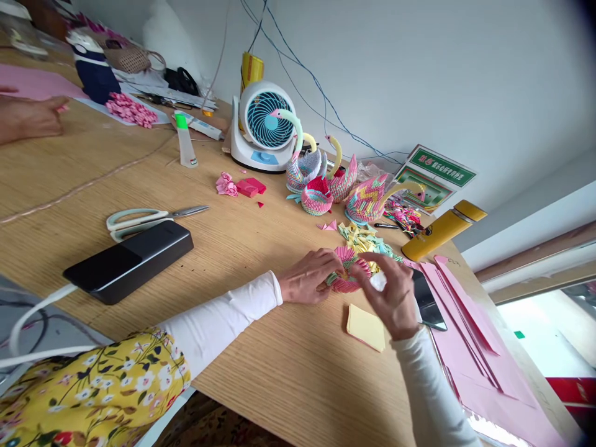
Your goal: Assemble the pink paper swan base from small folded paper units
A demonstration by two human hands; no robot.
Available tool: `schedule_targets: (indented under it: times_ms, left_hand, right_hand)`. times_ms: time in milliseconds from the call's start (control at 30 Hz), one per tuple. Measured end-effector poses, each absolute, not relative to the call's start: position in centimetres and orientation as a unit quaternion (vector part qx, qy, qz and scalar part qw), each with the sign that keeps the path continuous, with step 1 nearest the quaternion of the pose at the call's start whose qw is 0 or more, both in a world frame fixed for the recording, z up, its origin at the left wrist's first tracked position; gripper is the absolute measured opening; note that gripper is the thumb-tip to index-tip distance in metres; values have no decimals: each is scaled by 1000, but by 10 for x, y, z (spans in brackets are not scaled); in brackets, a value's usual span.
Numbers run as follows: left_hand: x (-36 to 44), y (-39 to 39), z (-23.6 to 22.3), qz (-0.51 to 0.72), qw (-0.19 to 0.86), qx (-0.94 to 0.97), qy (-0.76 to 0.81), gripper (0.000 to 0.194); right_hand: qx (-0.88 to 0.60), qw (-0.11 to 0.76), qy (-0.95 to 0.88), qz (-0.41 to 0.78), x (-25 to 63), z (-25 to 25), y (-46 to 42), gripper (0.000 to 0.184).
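A small round bowl of interlocked folded paper [345,285], pink with green and yellow, sits low over the table between my hands. My left hand [308,277] grips its left side, with the fingers bent around the rim. From the right, my right hand [390,292] curves over the bowl, thumb and forefinger at its rim and inside. Any small paper piece between those fingertips is hidden. Just behind lies a pile of yellow and green folded paper pieces [361,239]. A stack of pale yellow paper slips [366,327] rests on the table in front of my right hand.
Finished paper swans [365,202] stand behind the pile, beside a white fan [267,121]. Right are a yellow flask [440,231], a phone [427,301] and pink sheets [484,347]. Left are scissors [139,220] and a black power bank [133,257]. Another person's hand [35,118] shows far left.
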State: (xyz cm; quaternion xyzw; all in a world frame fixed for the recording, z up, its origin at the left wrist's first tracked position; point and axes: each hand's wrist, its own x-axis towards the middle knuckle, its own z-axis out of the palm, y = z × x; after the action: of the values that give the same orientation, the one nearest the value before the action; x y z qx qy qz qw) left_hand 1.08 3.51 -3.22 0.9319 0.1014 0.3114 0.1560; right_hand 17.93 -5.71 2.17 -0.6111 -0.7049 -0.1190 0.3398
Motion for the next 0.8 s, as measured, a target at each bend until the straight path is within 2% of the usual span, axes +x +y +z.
schedule_targets:
  times_ms: [33, 100, 167, 233, 433, 533, 667, 800]
  left_hand:
    - [10, 35, -32, 318, 158, 930, 98, 42]
    - [9, 36, -31, 328, 164, 925, 98, 43]
    - [8, 37, -31, 336, 170, 920, 110, 36]
    - [7, 39, -31, 347, 175, 912, 132, 30]
    - [6, 41, -34, 397, 188, 882, 168, 28]
    - [6, 42, -38, 425, 203, 861, 193, 28]
    - [8, 49, -41, 501, 273, 774, 275, 24]
    - [9, 46, -29, 538, 351, 702, 309, 15]
  right_hand:
    - [-608, 362, -697, -115, 186, 31, -45, 20]
    - [-617, 353, -696, -96, 201, 43, -13, 18]
    - [-633, 278, -721, -47, 212, 46, 26, 14]
    - [-626, 246, -740, -23, 216, 40, 65, 12]
    - [-606, 222, -763, 39, 202, 7, 134, 20]
    - [-606, 235, -756, 77, 199, 3, 141, 15]
    - [-608, 299, -725, 121, 201, 18, 118, 9]
    - [-590, 372, -694, 179, 195, 38, 55, 28]
